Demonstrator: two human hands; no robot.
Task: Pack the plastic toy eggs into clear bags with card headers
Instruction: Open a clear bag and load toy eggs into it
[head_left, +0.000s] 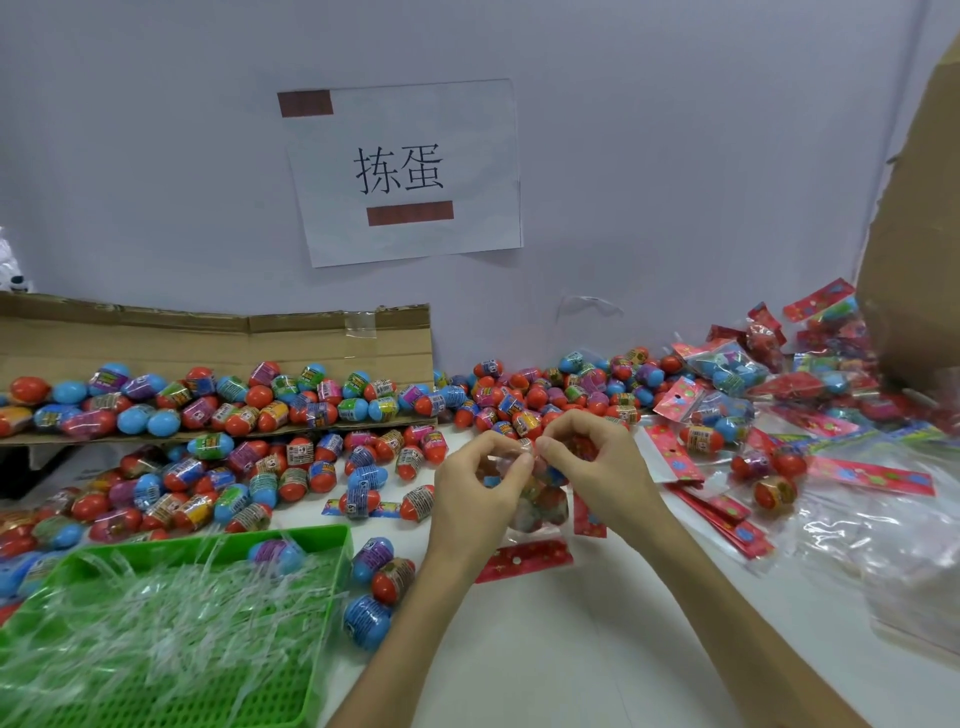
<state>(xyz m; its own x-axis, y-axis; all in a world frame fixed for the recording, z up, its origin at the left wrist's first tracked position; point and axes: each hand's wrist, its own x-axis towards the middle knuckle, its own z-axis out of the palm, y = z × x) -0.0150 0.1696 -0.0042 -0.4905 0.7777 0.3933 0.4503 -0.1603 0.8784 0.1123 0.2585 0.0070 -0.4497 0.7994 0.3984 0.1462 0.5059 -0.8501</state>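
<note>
A clear bag with several toy eggs inside hangs between my hands above the white table. My left hand and my right hand both pinch the bag's top edge, fingertips almost meeting. The bag's red card header hangs down near the table. Loose red, blue and purple toy eggs lie scattered over the table behind and to the left. Empty bags with red headers lie stacked to the right.
A green plastic basket full of clear plastic strips sits at front left. A flattened cardboard sheet holds more eggs at back left. Packed bags pile up at back right beside a cardboard box. Clear plastic sheeting lies at right.
</note>
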